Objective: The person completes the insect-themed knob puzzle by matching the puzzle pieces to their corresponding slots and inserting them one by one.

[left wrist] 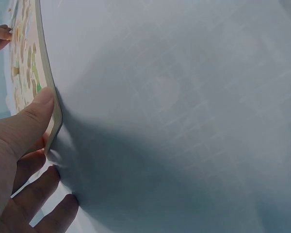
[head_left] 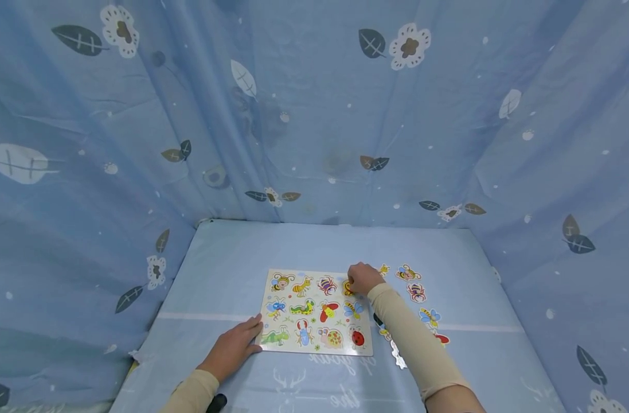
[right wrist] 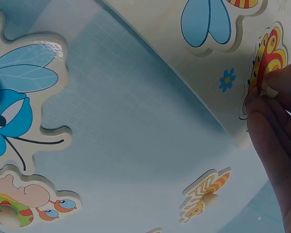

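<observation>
A wooden peg puzzle board printed with insects and other small creatures lies flat. At its far right corner my right hand pinches the small knob of a red-and-yellow butterfly piece. That piece is a little tilted over its printed recess, partly covered by the fingertips. My left hand rests at the board's near left corner. There the thumb lies on the edge, and the other fingers are relaxed and spread beside it.
Right of the board lie several loose pieces, among them a bee, a spider and a blue-winged insect. The right forearm covers some. A blue-eyed fly piece and a snail piece show close up. Patterned curtains surround the table.
</observation>
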Motion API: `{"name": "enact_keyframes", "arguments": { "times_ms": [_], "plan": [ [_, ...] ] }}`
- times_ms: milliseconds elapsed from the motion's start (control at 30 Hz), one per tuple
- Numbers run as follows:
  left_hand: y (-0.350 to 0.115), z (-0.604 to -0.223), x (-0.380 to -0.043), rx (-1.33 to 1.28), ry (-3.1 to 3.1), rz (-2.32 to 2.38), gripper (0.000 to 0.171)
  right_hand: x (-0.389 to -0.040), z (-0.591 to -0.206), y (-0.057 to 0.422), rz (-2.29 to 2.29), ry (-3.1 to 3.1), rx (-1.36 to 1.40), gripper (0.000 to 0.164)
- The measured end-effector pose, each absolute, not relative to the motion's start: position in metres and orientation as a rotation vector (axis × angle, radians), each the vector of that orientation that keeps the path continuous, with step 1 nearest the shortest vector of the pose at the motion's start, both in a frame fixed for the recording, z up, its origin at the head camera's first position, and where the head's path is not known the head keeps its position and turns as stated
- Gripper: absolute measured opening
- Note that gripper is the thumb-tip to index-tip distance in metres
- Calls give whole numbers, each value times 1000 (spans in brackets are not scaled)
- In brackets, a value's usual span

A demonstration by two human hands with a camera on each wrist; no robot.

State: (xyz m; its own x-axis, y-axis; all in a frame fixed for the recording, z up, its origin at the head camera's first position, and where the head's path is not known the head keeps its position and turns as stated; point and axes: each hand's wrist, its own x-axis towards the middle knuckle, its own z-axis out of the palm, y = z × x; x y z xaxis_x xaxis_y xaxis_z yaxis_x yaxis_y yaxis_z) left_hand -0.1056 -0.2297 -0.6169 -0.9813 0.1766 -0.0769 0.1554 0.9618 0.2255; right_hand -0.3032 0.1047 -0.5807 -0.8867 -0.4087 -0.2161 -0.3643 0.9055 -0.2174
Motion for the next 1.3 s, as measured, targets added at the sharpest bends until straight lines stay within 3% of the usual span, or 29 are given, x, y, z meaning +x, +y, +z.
{"name": "enact_keyframes", "arguments": {
  "times_ms": [167,400,733,1167,1300],
  "plan": [
    [-230,-618,-107,241,3004,349,68,-304,-583,106,-272,2822,-607,11],
    [-230,-614,-106,228,2993,375,67,-308,-585,119,-375,2838,-656,30],
    [-229,-611,-108,203,2986,371,68,-324,-595,149,-246,3080,-551,6],
    [-228,-615,-107,210,2993,349,68,-325,-603,157,-202,3124,-474,14],
    [-227,-617,-107,214,2972,358,68,-324,-607,161,-188,3152,-443,10]
  ]
}}
